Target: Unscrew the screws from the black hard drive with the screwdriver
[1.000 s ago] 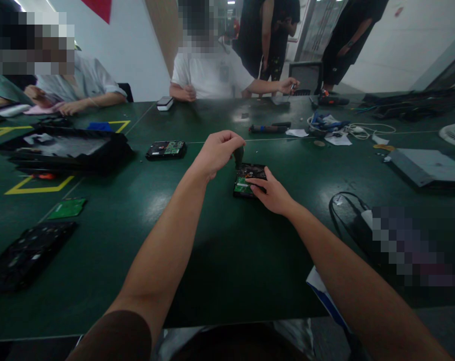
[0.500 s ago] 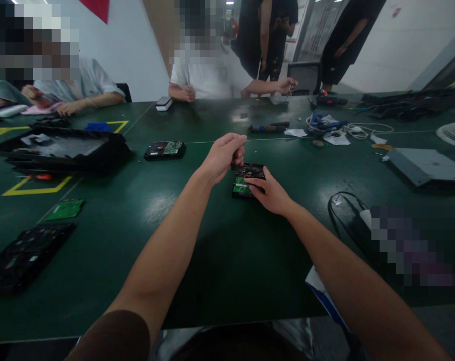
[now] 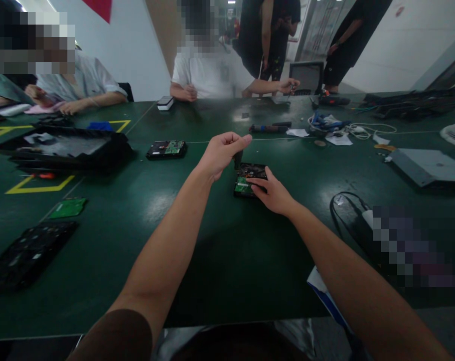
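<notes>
**Drive in play at mid-table, green board on**

And here's the hard drive (image 3: 254, 171), flat on the green table (image 3: 227, 281) between both hands! The left hand (image 3: 227, 153) is closed round a dark upright tool (image 3: 238, 160); its lower end drops to the drive's far left corner, though whether it touches, I can't tell. The right hand (image 3: 274, 193) is spread, fingers resting on the drive.

The score? Work on this one looks unfinished: its circuit board (image 3: 243, 185) sits in place. A second drive (image 3: 166, 149), farther off to the left, wears its board too. Over on the left, a loose board (image 3: 68, 207) lies apart from any drive, near a dark casing (image 3: 29, 253).

To the containers: the black tray (image 3: 80, 160) holds crumpled white scraps (image 3: 39, 138); other contents are too blurred to call.
</notes>
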`<state>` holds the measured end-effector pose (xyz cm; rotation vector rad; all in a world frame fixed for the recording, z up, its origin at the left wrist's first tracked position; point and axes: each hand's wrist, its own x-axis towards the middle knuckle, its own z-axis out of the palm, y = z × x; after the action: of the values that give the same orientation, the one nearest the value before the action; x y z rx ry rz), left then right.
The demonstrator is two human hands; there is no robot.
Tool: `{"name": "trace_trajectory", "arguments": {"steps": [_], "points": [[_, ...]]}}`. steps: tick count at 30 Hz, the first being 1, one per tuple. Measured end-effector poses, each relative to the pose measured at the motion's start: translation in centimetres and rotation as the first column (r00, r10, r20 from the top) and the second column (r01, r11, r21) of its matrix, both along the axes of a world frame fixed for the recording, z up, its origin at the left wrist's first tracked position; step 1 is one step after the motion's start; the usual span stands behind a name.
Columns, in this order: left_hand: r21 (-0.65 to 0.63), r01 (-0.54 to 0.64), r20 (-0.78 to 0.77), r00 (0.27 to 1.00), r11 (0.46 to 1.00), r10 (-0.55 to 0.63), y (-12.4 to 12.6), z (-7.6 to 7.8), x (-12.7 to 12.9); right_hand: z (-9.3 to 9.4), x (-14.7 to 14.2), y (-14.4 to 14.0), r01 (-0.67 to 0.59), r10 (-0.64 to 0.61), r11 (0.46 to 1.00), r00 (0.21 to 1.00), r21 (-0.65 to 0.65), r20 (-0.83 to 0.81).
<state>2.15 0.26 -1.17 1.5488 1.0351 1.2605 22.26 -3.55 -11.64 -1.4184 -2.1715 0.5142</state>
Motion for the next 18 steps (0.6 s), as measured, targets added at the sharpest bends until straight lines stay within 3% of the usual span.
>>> {"name": "trace_trajectory", "arguments": {"steps": [11, 18], "points": [[-0.067, 0.211, -0.107, 0.97, 0.975, -0.217, -1.2, 1.7, -1.2, 0.2, -0.1, 0.1, -0.013, 0.013, 1.0, 1.0, 0.003, 0.003], [-0.158, 0.141, -0.103, 0.982, 0.977, -0.158, -1.5, 2.0, -1.0, 0.1, 0.0, 0.1, -0.008, 0.008, 1.0, 1.0, 0.0, 0.001]]}}
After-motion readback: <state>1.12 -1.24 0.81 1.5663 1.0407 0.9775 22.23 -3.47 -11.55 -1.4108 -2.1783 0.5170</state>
